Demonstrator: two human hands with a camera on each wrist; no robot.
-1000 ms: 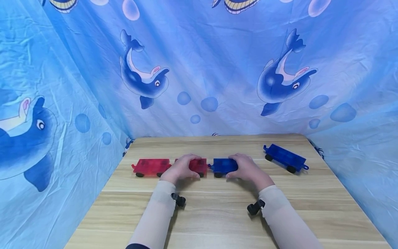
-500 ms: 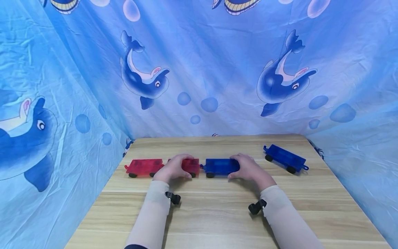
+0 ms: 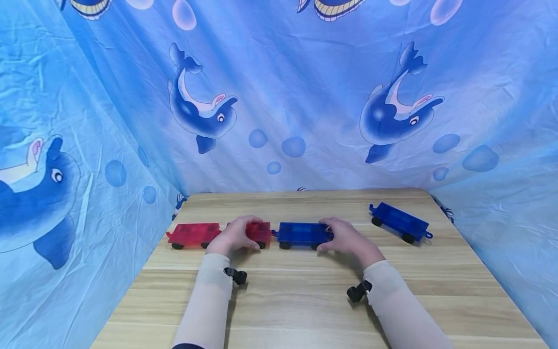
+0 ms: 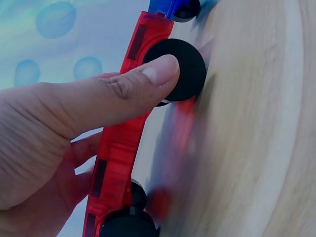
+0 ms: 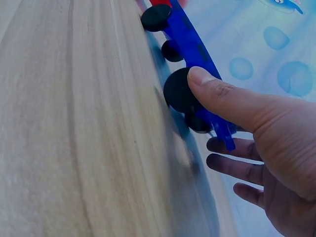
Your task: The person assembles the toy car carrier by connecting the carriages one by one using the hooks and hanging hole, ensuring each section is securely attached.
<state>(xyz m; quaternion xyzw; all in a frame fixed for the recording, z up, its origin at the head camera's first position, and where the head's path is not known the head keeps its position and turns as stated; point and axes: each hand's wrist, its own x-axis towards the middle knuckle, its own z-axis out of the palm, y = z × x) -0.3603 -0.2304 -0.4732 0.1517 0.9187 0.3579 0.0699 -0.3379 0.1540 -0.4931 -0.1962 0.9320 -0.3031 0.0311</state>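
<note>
In the head view, my left hand (image 3: 233, 237) holds a translucent red toy train car (image 3: 264, 232). Its thumb lies on a black wheel (image 4: 195, 74) in the left wrist view, with the other fingers behind the car. A second red car (image 3: 193, 233) stands in line to the left, the joint between them covered by my hand. A blue toy train car (image 3: 301, 232) follows on the right, its coupling meeting the red car's end. My right hand (image 3: 348, 238) grips this blue car's right end, thumb against a black wheel (image 5: 178, 91) and several fingers loose behind.
Another blue car (image 3: 398, 219) stands at an angle, apart, at the back right of the wooden table (image 3: 305, 305). A blue dolphin-print curtain (image 3: 296, 87) hangs behind and at both sides of the tabletop.
The joined row of red cars and the held blue car has moved left, with my left hand travelling along. My right hand stays nearly in place, now nearer the blue car's right end.
</note>
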